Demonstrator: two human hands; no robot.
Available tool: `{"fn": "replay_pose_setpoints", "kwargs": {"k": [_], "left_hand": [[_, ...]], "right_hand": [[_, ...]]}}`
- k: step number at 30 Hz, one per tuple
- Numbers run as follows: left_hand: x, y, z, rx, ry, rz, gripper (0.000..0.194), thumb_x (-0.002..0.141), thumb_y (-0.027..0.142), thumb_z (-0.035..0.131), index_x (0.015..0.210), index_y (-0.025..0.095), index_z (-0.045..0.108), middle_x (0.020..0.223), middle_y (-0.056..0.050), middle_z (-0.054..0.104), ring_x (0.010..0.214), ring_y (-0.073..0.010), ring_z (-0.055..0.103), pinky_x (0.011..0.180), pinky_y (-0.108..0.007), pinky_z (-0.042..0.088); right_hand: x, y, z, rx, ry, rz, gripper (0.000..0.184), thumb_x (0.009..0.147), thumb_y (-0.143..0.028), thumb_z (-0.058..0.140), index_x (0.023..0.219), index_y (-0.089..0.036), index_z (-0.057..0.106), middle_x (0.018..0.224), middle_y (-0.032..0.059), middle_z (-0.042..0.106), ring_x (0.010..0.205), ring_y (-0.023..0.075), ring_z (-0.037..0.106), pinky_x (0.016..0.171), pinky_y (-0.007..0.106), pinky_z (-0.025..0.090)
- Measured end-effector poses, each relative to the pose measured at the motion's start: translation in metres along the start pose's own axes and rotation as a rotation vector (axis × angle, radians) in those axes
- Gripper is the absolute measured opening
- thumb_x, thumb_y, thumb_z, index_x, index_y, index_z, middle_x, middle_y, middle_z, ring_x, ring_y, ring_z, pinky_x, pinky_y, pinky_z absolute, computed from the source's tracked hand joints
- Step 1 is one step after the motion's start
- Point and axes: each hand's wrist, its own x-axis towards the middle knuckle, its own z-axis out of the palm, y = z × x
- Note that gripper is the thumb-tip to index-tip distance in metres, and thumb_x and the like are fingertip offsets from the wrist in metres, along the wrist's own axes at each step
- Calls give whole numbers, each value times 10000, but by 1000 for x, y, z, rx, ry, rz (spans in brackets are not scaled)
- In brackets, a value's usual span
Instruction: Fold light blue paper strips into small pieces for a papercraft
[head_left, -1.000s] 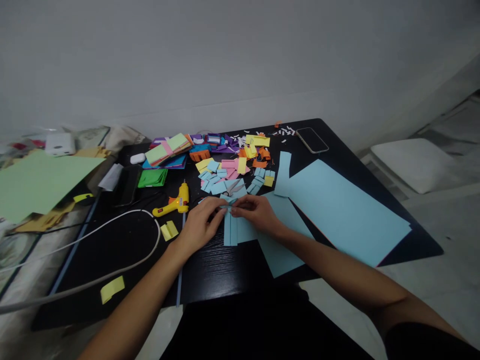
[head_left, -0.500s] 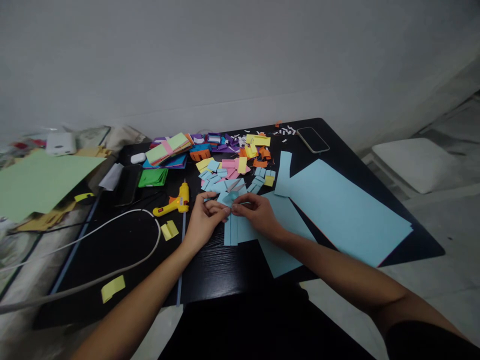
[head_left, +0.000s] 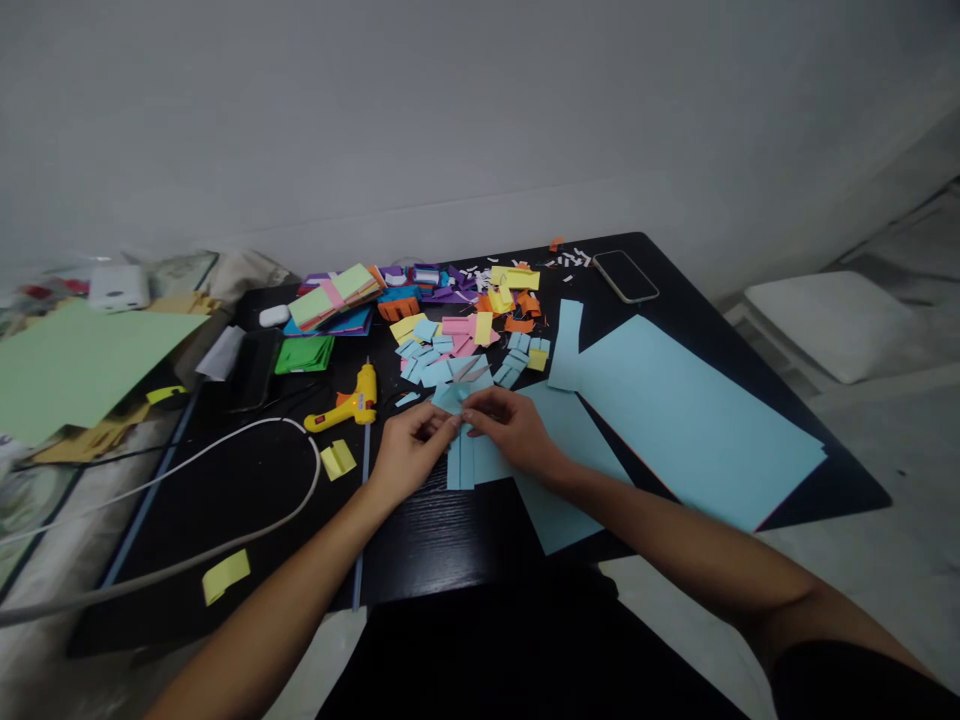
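Left hand [head_left: 411, 442] and right hand [head_left: 519, 432] are handling a small blue paper piece [head_left: 450, 397] over a black table [head_left: 427, 550].
The hands are nearly meeting, fingertips pinching the piece between them at the far end of a creased blue strip [head_left: 460, 472]. A yellow glue gun [head_left: 364, 395] is resting to the left; large blue sheets [head_left: 682, 420] are lying to the right.

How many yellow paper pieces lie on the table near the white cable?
2: one yellow piece just in front of the glue gun, another yellow piece farther left, beside the cable. More may hide under the left forearm.
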Motion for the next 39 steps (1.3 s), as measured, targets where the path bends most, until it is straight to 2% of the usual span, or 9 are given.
{"fn": "replay_pose_setpoints", "kwargs": {"k": [5,8,11,14,18,21,26,31,39], "left_hand": [[1,3,-4,143,1,102,279,972,359,614,749,191,626,663,6,619,602,-138,571,571,-255,441],[1,5,-6,242,0,203,276,991,313,587,744,190,586,688,9,588,634,-137,551,595,-254,427],[1,6,-7,286,-13,245,252,1005,283,578,771,190,568,707,18,567,644,-131,534,611,-250,420],[2,5,-7,283,-17,265,252,1016,269,567,776,191,549,707,23,555,636,-126,524,612,-248,416],[2,4,-7,291,-35,292,259,1022,258,555,773,191,532,709,26,533,636,-125,509,621,-249,413],[3,3,-8,303,-54,297,258,1023,265,557,777,190,537,718,25,531,643,-127,505,624,-250,414],[2,4,-9,295,-48,291,230,1019,278,569,806,191,578,726,22,553,650,-132,523,627,-249,431],[2,7,-8,283,-9,314,156,1019,248,558,887,195,622,774,10,603,689,-135,567,664,-252,458],[1,9,-6,282,16,310,156,1010,218,547,873,194,617,765,11,589,695,-134,559,674,-253,449]], "right_hand": [[-5,-5,-3,-420,28,-284,108,927,-262,691,1024,-228,726,1017,67,727,873,191,722,756,334,635],[-5,-2,-5,-549,48,-446,79,964,-244,661,1022,-227,711,1129,94,684,1007,213,711,768,325,646],[-4,2,-7,-656,81,-578,56,976,-226,656,1017,-220,695,1313,119,611,1133,238,683,916,402,636],[-4,0,-8,-798,87,-689,71,993,-208,634,1038,-218,688,1386,137,571,1235,273,635,1000,449,605],[-6,-9,-7,-929,92,-816,213,993,-159,599,1182,-230,667,1458,162,534,1356,319,545,1085,524,547],[-5,-9,-8,-890,76,-794,196,985,-181,610,1167,-236,657,1456,161,531,1362,321,541,1063,534,562],[0,0,-11,-741,35,-689,61,987,-231,622,1034,-214,656,1294,146,622,1265,272,628,1035,469,585],[-2,3,-7,-704,128,-659,36,979,-231,628,978,-214,660,1182,120,681,1164,251,685,1002,431,594],[-6,2,1,-749,215,-731,41,952,-179,644,964,-210,668,1139,123,696,1124,236,707,981,383,606]]}}
